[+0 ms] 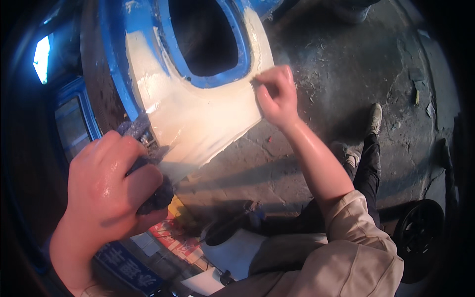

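A curved panel point(198, 114), painted white and blue around an oval opening, fills the upper middle. My left hand point(111, 188) grips a crumpled dark grey cloth or pad point(153, 188) at the panel's lower left corner; part of it is hidden under my fingers. My right hand point(277, 94) is closed at the panel's right edge, beside the lower end of the opening, with curled fingers and thumb on that edge.
Below lie white panels point(227, 250), a red and yellow sheet point(166, 230) and a blue banner point(123, 267). A black wheel point(420, 222) is at lower right. Legs in dark trousers point(368, 173) stand on the stained concrete floor point(346, 64). A blue-framed window point(71, 128) is at left.
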The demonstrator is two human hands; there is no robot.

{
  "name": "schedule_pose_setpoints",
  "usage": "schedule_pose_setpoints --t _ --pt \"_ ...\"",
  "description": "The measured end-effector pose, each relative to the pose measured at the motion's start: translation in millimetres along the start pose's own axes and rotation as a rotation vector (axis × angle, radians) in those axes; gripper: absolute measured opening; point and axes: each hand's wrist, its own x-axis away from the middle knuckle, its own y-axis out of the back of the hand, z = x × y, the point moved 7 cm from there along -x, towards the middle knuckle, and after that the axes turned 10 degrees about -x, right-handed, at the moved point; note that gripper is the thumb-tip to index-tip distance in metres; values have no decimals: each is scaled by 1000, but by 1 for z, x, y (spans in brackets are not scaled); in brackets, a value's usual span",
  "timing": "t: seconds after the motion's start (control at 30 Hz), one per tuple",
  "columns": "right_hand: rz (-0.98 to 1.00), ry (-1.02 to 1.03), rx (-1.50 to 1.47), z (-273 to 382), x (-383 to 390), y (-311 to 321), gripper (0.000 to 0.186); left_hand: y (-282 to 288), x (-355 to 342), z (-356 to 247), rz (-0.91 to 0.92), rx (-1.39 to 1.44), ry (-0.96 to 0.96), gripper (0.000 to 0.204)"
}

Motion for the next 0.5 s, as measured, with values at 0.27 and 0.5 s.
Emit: schedule_pose_setpoints --t 0.27,0.5 --pt "16 60 -2 41 42 2 17 -1 2 1 1 0 9 45" --pt "-121 -96 117 -15 -23 7 12 -2 -1 0 -3 5 -12 47"
